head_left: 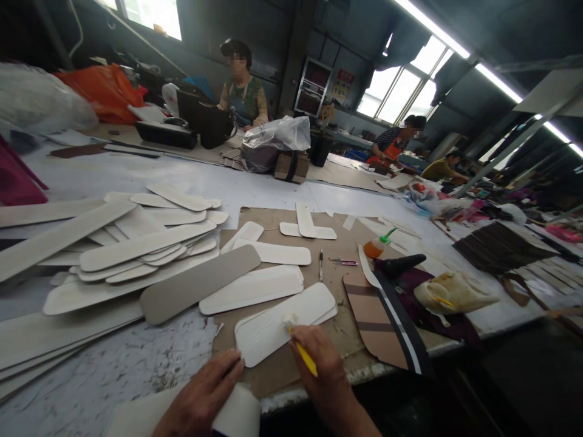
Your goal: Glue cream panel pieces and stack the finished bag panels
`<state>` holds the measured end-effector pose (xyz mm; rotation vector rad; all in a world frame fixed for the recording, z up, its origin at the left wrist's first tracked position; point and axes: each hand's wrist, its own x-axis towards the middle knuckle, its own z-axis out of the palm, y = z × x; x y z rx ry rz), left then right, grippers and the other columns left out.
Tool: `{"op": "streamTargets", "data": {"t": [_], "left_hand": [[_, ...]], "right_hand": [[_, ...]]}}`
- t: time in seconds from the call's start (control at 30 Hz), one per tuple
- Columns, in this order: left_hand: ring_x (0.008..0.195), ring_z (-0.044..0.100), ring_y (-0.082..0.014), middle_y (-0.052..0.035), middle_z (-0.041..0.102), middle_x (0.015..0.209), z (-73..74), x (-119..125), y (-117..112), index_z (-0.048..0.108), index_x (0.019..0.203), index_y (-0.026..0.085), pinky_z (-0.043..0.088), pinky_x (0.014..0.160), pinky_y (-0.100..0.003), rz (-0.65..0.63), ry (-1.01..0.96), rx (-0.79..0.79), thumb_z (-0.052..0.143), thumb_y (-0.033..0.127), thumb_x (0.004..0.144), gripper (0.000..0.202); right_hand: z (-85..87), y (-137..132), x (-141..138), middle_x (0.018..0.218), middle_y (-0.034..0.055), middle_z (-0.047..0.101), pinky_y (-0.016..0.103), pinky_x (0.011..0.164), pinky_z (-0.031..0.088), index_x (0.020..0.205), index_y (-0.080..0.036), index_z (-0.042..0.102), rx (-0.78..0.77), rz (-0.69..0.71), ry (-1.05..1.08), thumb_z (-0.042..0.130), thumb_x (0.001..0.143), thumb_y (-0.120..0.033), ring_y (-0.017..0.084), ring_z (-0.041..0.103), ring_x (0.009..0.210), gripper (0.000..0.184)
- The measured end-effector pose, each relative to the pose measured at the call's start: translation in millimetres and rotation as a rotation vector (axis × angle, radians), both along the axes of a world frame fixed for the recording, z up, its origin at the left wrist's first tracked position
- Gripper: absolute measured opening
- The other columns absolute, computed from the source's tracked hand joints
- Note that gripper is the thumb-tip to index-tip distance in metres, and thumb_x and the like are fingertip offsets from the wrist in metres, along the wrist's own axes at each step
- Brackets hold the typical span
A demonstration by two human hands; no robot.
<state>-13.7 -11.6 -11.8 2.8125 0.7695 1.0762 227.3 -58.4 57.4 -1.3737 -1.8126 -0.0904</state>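
Observation:
My right hand is closed around a brush with a yellow handle. Its pale, clotted head touches the upper face of a white rounded strip, which overlaps another like it. At that strip's lower left corner is my left hand, fingers stretched forward with the tips at the edge. Beneath this hand a curled white sheet shows, partly covered. Just beyond lie more white strips and a grey strip, on and beside a brown board.
Left is a heap of white strips. Beyond the board's strips lie a pen and thread snips. To the right are an orange glue bottle, a brown striped panel and a stained container. Co-workers sit across the table.

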Motion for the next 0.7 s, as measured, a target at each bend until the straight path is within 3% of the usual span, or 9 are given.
{"op": "streamTargets", "data": {"t": [0.07, 0.13, 0.23, 0.3, 0.4, 0.47, 0.53, 0.6, 0.7], "left_hand": [[0.123, 0.042, -0.0158, -0.0109, 0.052, 0.123, 0.5, -1, 1, 0.050, 0.122, 0.014, 0.033, 0.105, -0.027, -0.013, 0.005, -0.004, 0.034, -0.004, 0.083, 0.046], [0.122, 0.043, -0.0158, -0.0114, 0.053, 0.123, 3.4, -1, 2, 0.051, 0.122, 0.014, 0.035, 0.104, -0.027, -0.020, 0.019, -0.015, 0.034, -0.002, 0.084, 0.045], [0.116, 0.049, -0.0155, -0.0110, 0.056, 0.120, 13.9, 0, 3, 0.053, 0.120, 0.014, 0.040, 0.100, -0.024, -0.041, -0.054, -0.089, 0.037, 0.002, 0.084, 0.041], [0.108, 0.056, -0.0152, -0.0089, 0.060, 0.113, 24.8, 1, 0, 0.057, 0.115, 0.017, 0.044, 0.094, -0.022, -0.034, -0.198, -0.224, 0.042, 0.007, 0.083, 0.037], [0.092, 0.062, -0.0158, -0.0047, 0.066, 0.100, 46.1, 5, -7, 0.064, 0.102, 0.021, 0.049, 0.082, -0.021, 0.050, -0.435, -0.741, 0.053, 0.016, 0.079, 0.027], [0.072, 0.062, -0.0143, -0.0037, 0.067, 0.081, 61.8, 10, -15, 0.066, 0.093, 0.018, 0.049, 0.067, -0.020, 0.116, -0.625, -1.227, 0.056, 0.027, 0.079, 0.020], [0.052, 0.052, -0.0101, -0.0009, 0.058, 0.060, 76.2, 18, -22, 0.064, 0.088, 0.014, 0.041, 0.052, -0.018, 0.165, -0.807, -1.592, 0.057, 0.040, 0.079, 0.029], [0.043, 0.042, -0.0067, 0.0032, 0.047, 0.050, 87.2, 25, -27, 0.061, 0.086, 0.011, 0.033, 0.045, -0.017, 0.167, -0.908, -1.760, 0.061, 0.049, 0.075, 0.040], [0.041, 0.039, -0.0061, 0.0039, 0.045, 0.046, 95.2, 34, -32, 0.060, 0.082, 0.009, 0.028, 0.045, -0.018, 0.102, -0.896, -1.819, 0.065, 0.053, 0.070, 0.046]], "right_hand": [[1.5, -6, -23, 0.089, 0.0042, 0.066, 0.027, 0.077, 0.053, 0.101, -0.021, 0.057, -0.133, 0.069, 0.239, 0.051, 0.085, -0.012, 0.015, 0.061, 0.086, 0.020], [7.1, -9, -32, 0.089, 0.0040, 0.065, 0.026, 0.077, 0.053, 0.095, -0.021, 0.059, -0.264, 0.046, 0.514, 0.054, 0.085, -0.022, 0.016, 0.062, 0.086, 0.011], [19.2, -9, -17, 0.090, 0.0058, 0.064, 0.031, 0.080, 0.052, 0.089, -0.018, 0.058, -0.348, -0.106, 0.799, 0.059, 0.082, -0.036, 0.019, 0.062, 0.087, 0.020], [27.8, -9, 1, 0.089, 0.0061, 0.063, 0.034, 0.080, 0.051, 0.090, -0.017, 0.057, -0.339, -0.238, 0.864, 0.062, 0.077, -0.043, 0.020, 0.062, 0.085, 0.029], [38.7, -10, 19, 0.088, 0.0061, 0.062, 0.035, 0.082, 0.047, 0.086, -0.017, 0.058, -0.320, -0.330, 0.818, 0.058, 0.078, -0.051, 0.021, 0.059, 0.087, 0.035], [42.2, -12, 18, 0.088, 0.0060, 0.061, 0.033, 0.084, 0.044, 0.085, -0.018, 0.058, -0.361, -0.272, 0.758, 0.052, 0.082, -0.052, 0.020, 0.057, 0.089, 0.035], [41.8, -13, 8, 0.079, 0.0036, 0.058, 0.031, 0.078, 0.044, 0.090, -0.018, 0.056, -0.474, -0.170, 0.743, 0.047, 0.085, -0.052, 0.018, 0.056, 0.081, 0.035], [38.3, -13, -8, 0.067, -0.0002, 0.052, 0.028, 0.064, 0.043, 0.094, -0.018, 0.054, -0.623, -0.078, 0.740, 0.046, 0.085, -0.054, 0.015, 0.051, 0.065, 0.038], [32.7, -6, -36, 0.063, -0.0014, 0.047, 0.025, 0.055, 0.039, 0.084, -0.016, 0.056, -0.798, 0.046, 0.718, 0.052, 0.079, -0.057, 0.012, 0.043, 0.057, 0.042]]}}
